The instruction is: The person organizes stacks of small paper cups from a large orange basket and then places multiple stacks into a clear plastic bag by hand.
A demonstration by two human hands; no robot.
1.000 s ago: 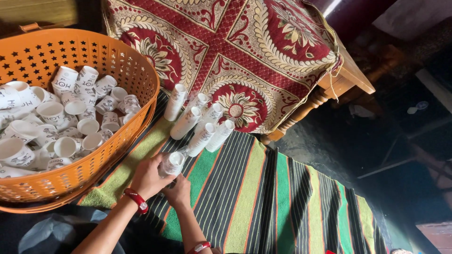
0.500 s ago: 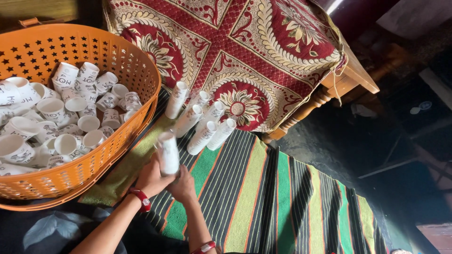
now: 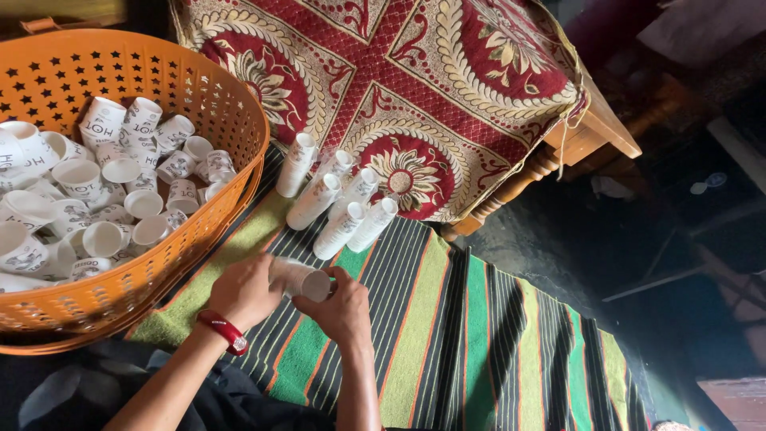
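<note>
My left hand (image 3: 243,291), with a red bangle at the wrist, and my right hand (image 3: 345,307) together hold a short stack of white paper cups (image 3: 302,279), lying sideways just above the striped mat (image 3: 447,335). Several longer stacks of white paper cups (image 3: 339,203) lie side by side on the mat beyond my hands. To the left stands a big orange plastic basket (image 3: 207,104) filled with several loose white printed cups (image 3: 104,191).
A wooden table (image 3: 590,136) draped with a red and cream patterned cloth (image 3: 415,88) stands at the back, its turned leg beside the mat. Dark floor lies to the right. Dark clothing shows at the bottom left.
The stack in my hands stood upright half a second ago; now it is tipped sideways and lowered, held between both hands closer to the mat.
</note>
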